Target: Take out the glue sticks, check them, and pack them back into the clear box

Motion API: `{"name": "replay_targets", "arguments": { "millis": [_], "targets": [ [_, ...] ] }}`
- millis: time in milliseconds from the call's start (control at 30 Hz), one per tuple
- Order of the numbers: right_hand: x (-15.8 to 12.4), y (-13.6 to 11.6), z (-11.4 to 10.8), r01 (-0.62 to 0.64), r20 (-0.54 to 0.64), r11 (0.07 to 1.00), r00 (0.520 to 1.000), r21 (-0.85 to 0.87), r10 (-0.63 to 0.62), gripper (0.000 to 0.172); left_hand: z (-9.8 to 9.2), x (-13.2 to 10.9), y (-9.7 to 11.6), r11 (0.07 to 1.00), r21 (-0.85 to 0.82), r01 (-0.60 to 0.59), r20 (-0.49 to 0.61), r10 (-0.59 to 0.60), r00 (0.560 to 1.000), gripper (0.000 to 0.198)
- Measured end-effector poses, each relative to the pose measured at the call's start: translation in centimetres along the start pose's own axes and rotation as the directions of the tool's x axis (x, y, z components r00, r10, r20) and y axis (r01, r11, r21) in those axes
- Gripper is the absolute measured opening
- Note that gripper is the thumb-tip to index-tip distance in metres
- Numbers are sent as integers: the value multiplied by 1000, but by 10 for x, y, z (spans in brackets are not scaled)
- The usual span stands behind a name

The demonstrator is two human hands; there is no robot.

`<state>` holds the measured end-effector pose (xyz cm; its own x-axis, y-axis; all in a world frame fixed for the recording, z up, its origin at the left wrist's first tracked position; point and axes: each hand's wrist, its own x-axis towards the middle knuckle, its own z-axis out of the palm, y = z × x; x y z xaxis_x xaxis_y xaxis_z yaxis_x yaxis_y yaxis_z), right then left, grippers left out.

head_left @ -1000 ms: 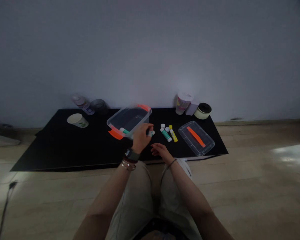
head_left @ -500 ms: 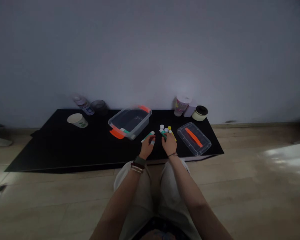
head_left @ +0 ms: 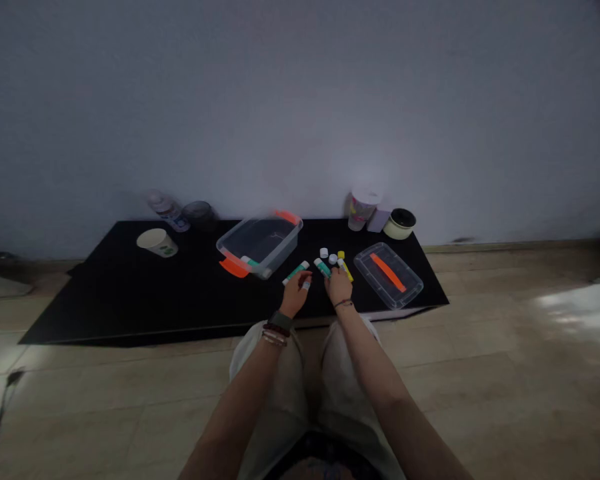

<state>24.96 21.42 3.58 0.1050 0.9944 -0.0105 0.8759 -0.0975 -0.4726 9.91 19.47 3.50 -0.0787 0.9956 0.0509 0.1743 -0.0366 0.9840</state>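
Green-and-white plastic stick lies against the fingers of my left hand, grip unclear; my right hand sits open, fingers gently beside a yellow-and-white plastic stick.

**Blurred, half-hidden, too small**
Label on the bottle too blurred to read; yellow glue stick partly behind the right hand; markings on the small white caps too tiny to tell.
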Motion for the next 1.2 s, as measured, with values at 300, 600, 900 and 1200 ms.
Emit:
{"name": "replay_targets", "arguments": {
  "millis": [300,600,900,1200],
  "targets": [
    [12,10,9,54,-228,546,939,836,257,38,0,27,3,924,347,-161,44,155,987,29],
    [13,9,13,35,-169,336,910,941,378,43,27,96,35,455,752,-477,498,81,863,69],
    [13,2,11,42,-144,289,929,956,341,37,36,123,25,385,753,-534,591,-38,806,45],
    [11,0,11,40,-136,297,941,954,309,36,31,124,18,644,694,-322,464,-58,884,28]
  ]
}}
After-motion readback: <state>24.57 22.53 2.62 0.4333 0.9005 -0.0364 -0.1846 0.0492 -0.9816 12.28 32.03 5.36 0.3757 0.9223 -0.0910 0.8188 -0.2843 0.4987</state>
